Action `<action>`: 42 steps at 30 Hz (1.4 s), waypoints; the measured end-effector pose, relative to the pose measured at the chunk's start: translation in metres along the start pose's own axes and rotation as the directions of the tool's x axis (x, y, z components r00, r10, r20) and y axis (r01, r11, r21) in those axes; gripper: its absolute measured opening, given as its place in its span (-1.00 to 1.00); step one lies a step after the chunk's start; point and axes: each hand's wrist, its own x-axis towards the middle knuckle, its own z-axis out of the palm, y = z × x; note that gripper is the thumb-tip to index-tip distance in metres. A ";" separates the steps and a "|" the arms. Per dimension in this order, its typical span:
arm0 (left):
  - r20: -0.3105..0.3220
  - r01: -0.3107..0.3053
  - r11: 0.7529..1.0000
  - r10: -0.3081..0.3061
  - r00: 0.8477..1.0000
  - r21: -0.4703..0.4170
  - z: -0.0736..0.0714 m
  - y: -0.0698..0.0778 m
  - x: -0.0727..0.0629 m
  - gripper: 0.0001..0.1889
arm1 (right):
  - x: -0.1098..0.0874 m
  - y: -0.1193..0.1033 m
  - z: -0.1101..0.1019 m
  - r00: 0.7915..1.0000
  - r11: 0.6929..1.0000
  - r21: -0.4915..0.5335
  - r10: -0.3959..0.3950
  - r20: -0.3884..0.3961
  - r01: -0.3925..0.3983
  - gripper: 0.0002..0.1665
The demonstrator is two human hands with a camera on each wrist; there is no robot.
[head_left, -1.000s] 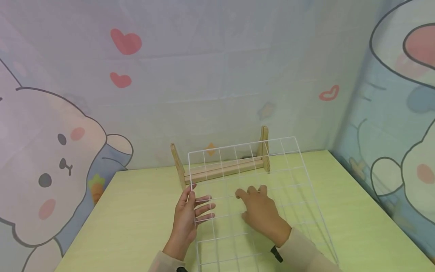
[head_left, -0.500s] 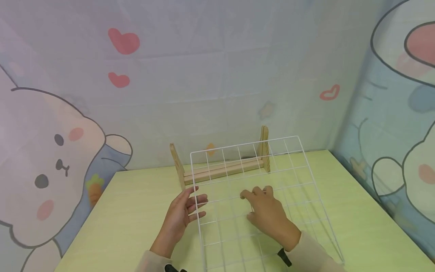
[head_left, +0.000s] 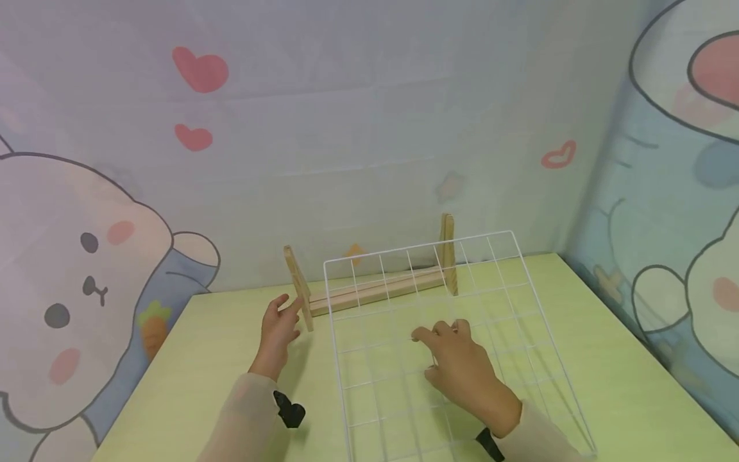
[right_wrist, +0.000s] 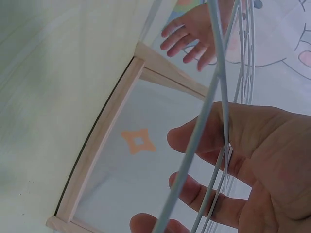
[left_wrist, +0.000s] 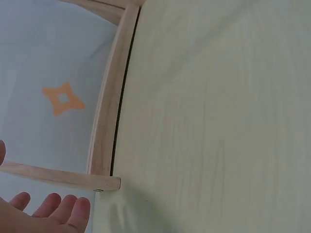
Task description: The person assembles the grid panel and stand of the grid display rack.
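A white wire grid panel stands tilted over the table, its top edge overlapping a wooden stand in the head view. My right hand holds the panel near its middle, fingers hooked through the mesh; the right wrist view shows the thumb and fingers around the wires. The wooden stand has a long low crossbar and an upright at each end. Beside its left upright is my left hand, fingers loosely spread and holding nothing. In the left wrist view, those fingertips lie close to the upright.
The pale yellow-green table extends to both sides. Behind the stand hangs a printed cloth backdrop with hearts and cartoon bears, and it continues along both sides. Each wrist wears a black strap piece.
My left hand has let go of the panel's left edge and moved left and forward to the stand's left upright. The right hand, still holding the panel, has shifted slightly right.
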 end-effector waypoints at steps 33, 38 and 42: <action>0.095 -0.141 0.885 0.110 0.989 0.443 0.016 0.016 0.064 0.07 | -0.011 -0.004 -0.015 1.000 1.000 -0.007 -0.016 -0.009 0.015 -0.31; 0.088 -0.147 0.888 0.120 0.989 0.436 0.014 0.012 0.063 0.06 | -0.010 -0.004 -0.016 1.000 0.999 -0.021 -0.025 -0.010 0.025 -0.32; 0.095 -0.160 0.889 0.132 0.987 0.429 0.015 0.009 0.064 0.06 | -0.010 -0.005 -0.018 1.000 0.999 -0.027 -0.026 -0.014 0.025 -0.32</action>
